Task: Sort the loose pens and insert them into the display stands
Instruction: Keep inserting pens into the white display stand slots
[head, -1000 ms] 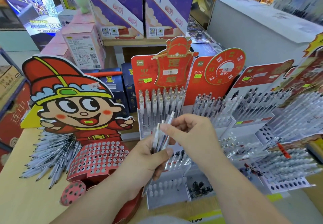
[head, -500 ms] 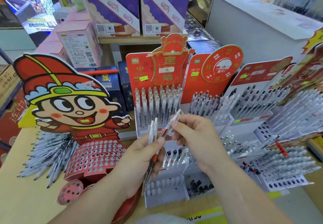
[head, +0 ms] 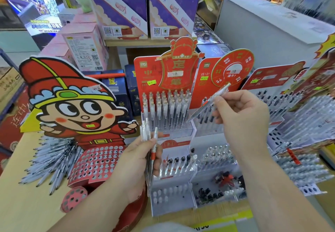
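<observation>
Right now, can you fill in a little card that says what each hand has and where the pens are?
Left hand: holds a bunch of pens, roughly upright
Right hand: pinches a single pen, tilted, in the air
Stand ahead: clear stand full of gold-capped pens
Cartoon stand: red skirt of holes, many empty
Loose pens: spread in a pile beside the cartoon stand

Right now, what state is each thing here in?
Left hand, grips the bundle.
Bundle, upright.
Right hand, pinches the single pen.
Single pen, tilted, off the stands.
Grey pens, fanned out beside the cartoon stand.
Cartoon stand, front holes empty.
Red stand, upper tier full.
</observation>
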Demonstrator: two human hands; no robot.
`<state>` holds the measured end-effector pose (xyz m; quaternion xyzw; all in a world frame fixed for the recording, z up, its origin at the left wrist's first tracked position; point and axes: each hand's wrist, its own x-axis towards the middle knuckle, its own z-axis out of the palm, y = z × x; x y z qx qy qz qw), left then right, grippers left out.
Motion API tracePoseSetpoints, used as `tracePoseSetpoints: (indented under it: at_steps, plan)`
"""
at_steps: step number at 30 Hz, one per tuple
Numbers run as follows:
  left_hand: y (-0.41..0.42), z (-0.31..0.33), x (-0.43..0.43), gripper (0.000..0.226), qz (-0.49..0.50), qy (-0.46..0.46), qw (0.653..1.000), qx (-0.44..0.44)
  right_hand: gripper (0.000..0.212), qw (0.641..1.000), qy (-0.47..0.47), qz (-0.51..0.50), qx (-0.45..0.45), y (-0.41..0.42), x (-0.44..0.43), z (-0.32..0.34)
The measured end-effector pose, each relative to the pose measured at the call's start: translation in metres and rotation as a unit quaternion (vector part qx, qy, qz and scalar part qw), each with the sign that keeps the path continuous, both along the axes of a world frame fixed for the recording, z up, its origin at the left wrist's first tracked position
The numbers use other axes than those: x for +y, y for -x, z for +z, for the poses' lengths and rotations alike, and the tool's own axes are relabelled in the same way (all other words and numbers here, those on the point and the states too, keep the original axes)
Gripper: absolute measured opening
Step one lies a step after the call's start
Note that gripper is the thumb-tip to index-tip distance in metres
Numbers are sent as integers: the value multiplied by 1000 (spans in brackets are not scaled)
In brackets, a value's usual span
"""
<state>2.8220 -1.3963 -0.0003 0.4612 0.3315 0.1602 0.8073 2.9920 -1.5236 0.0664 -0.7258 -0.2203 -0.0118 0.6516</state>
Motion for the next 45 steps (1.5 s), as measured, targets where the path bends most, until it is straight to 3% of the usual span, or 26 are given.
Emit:
tracePoseSetpoints:
  at_steps: [8, 10, 33, 39, 45]
  plan:
    - [4, 5, 4, 32, 10, 11, 1000, -6, 4, 974, 133, -40, -181, -1, 18, -24]
    - [5, 6, 5, 24, 9, 2, 1000, 0, 4, 967, 151, -40, -200, 0, 22, -28]
    - [10, 11, 5, 12, -1, -25, 1000, 10, 7, 940, 212, -71, -259, 1, 49, -62]
    - [15, 9, 7, 13, -11, -40, 999, -8, 42, 935, 231, -67, -261, 2, 50, -64]
    - [16, 10, 5, 15, -20, -47, 999, -15, 35, 923, 251, -73, -282, 2, 49, -66]
